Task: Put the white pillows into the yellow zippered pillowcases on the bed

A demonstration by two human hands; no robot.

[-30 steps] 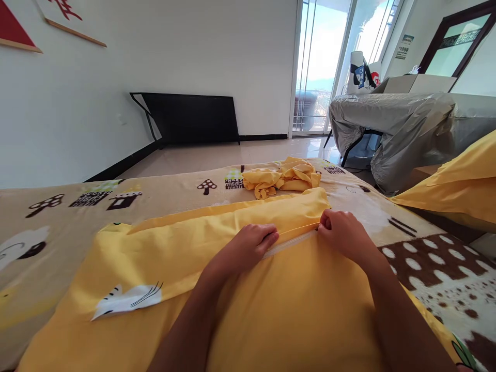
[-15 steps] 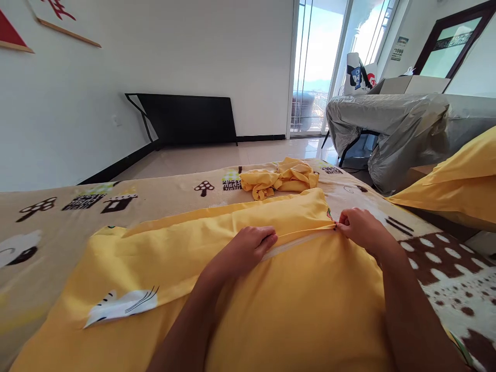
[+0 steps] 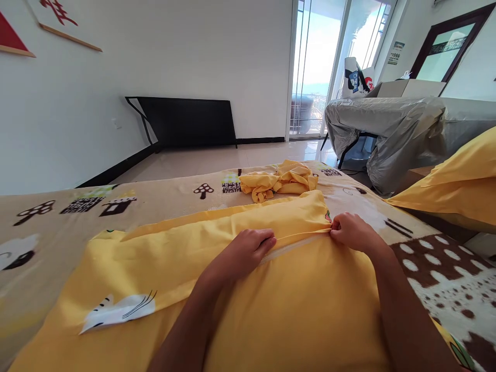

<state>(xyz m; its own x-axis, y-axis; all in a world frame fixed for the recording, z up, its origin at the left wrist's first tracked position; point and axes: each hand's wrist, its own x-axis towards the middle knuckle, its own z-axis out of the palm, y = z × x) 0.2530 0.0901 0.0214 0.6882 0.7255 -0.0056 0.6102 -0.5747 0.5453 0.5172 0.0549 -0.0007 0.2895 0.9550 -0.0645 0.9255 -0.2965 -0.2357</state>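
Note:
A large yellow pillowcase (image 3: 302,294), with a white animal print at its left, lies spread in front of me. A pale strip that looks like a zipper runs beneath a folded edge near its far side. My left hand (image 3: 251,248) is closed over that edge near the middle, fingertips tucked against the cloth. At the right end of the strip, my right hand (image 3: 351,231) pinches the edge beside a small red and green print. Whether a zipper pull is between those fingers is hidden. Just beyond lies a crumpled yellow cloth (image 3: 282,180).
Beneath everything is a beige and brown patterned blanket (image 3: 166,194). Another yellow cloth-covered bundle (image 3: 453,181) rises at the right. Farther off are a table under a grey plastic cover (image 3: 387,113), a black panel (image 3: 189,121) against the wall and a glass door (image 3: 320,67).
My right hand has moved slightly left along the edge, still pinching the cloth. My left hand keeps its place. The view has shifted a little.

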